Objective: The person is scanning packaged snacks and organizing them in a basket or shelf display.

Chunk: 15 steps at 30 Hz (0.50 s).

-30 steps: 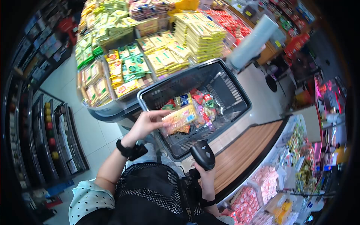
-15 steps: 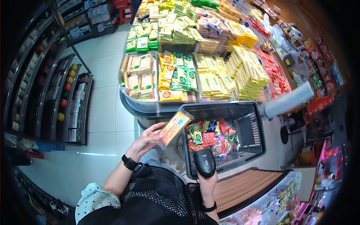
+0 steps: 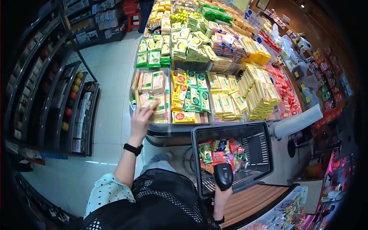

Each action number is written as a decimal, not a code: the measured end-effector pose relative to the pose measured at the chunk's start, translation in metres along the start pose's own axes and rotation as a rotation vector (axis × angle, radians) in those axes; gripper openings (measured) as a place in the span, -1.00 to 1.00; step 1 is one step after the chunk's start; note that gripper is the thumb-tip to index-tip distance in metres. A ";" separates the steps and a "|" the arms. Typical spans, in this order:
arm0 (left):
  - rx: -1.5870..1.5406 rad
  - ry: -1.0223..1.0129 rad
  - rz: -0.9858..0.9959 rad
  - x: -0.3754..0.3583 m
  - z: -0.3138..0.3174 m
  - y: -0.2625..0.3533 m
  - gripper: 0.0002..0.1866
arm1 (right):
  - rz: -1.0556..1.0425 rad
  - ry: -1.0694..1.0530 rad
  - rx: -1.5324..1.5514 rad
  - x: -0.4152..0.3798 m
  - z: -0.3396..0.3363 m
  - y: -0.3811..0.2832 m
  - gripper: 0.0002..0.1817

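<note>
My left hand (image 3: 141, 122) is at the near left section of the snack display, its fingers closed on a cracker packet (image 3: 151, 102) just above similar flat packets (image 3: 151, 82). My right hand (image 3: 222, 193) holds a black handheld scanner (image 3: 223, 175) over the near edge of a dark grey basket (image 3: 257, 147). Inside the basket lie several small red, green and blue snack packets (image 3: 218, 157).
Yellow and green packets (image 3: 186, 92) fill the neighbouring section. A roll of clear plastic bags (image 3: 299, 122) juts out right of the basket. Dark shelves (image 3: 73, 111) stand at the left, and a wood-grain surface (image 3: 249, 203) lies at the lower right.
My left hand has moved forward from beside the basket to the left display section, with a packet in it. The scanner stays in my right hand. The view has shifted.
</note>
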State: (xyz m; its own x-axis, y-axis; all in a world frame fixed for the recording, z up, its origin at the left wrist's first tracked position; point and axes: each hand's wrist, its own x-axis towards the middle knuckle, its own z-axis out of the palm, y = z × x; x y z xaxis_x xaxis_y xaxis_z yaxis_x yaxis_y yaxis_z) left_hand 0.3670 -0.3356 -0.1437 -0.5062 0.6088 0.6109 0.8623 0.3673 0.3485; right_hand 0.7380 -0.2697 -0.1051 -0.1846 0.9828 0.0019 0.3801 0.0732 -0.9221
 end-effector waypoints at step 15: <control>-0.607 -0.403 0.313 0.097 0.026 0.117 -0.68 | 0.107 0.270 0.002 -0.001 0.017 -0.019 -0.67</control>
State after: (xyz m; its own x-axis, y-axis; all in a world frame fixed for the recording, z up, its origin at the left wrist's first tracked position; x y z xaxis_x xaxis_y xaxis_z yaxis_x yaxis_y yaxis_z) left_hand 0.4185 -0.2153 -0.0623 -0.1040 0.8707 0.4806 0.7627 -0.2404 0.6005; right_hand 0.7157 -0.2747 -0.0940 0.1047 0.9945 0.0069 0.3824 -0.0339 -0.9234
